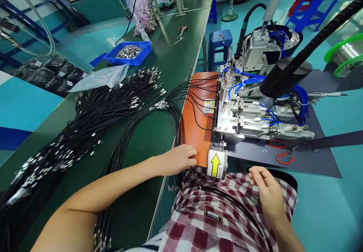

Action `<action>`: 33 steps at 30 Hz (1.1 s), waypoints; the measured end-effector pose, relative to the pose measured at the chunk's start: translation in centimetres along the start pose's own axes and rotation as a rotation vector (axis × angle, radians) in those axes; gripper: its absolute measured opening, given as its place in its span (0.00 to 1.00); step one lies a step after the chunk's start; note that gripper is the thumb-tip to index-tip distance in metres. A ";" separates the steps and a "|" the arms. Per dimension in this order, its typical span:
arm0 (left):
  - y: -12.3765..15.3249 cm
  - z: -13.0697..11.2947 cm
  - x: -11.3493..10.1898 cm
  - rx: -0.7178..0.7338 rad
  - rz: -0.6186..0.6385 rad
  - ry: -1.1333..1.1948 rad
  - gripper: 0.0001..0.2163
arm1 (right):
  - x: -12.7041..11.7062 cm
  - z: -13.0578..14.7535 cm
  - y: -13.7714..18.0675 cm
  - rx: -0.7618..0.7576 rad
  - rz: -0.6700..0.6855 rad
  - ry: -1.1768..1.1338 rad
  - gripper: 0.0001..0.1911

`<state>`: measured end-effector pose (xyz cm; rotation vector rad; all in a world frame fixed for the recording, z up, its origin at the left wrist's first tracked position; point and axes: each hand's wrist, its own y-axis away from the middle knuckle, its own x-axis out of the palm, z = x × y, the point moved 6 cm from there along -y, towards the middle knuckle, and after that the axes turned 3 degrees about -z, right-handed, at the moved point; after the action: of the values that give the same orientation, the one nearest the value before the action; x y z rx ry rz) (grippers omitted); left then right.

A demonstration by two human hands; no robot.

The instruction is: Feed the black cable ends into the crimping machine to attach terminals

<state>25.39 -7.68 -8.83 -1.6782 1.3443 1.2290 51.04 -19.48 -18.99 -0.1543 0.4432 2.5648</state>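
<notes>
My left hand (181,158) lies over the black cables (179,129) where they hang past the front edge of the green bench. Its fingers are curled down beside the orange plate (197,138), closed on cable, though the fingertips are partly hidden. My right hand (268,191) hovers above my lap, thumb and fingers pinched together; anything between them is too small to make out. Ahead is a metal machine (235,112) with several thin cables running into its left side. A white cover with a yellow arrow (216,164) sits at its near end.
A large heap of black cables (93,112) covers the left of the bench (170,51). Behind it stand a blue tray of small metal parts (146,51) and a bag of parts (144,13). Red-handled pliers (285,159) lie right of the machine. A wire spool (347,57) hangs at far right.
</notes>
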 end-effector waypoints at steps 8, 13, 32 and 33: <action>-1.9 1.3 -1.2 -0.221 -0.199 0.241 0.07 | 5.7 6.6 2.0 -0.238 0.290 0.012 0.16; -3.8 0.0 -0.6 -0.226 -0.211 0.208 0.07 | 6.9 6.9 1.3 -0.157 0.285 -0.062 0.06; -6.0 -0.3 4.0 -0.511 -0.183 1.456 0.12 | 7.7 7.4 -0.5 -0.024 0.295 -0.204 0.05; -6.0 -0.3 3.9 -0.503 -0.182 1.479 0.12 | 7.9 7.4 -0.6 -0.015 0.307 -0.211 0.05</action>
<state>31.35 -7.78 -12.77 -3.2304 1.5436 -0.0207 44.39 -12.68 -13.78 0.1934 0.3923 2.8450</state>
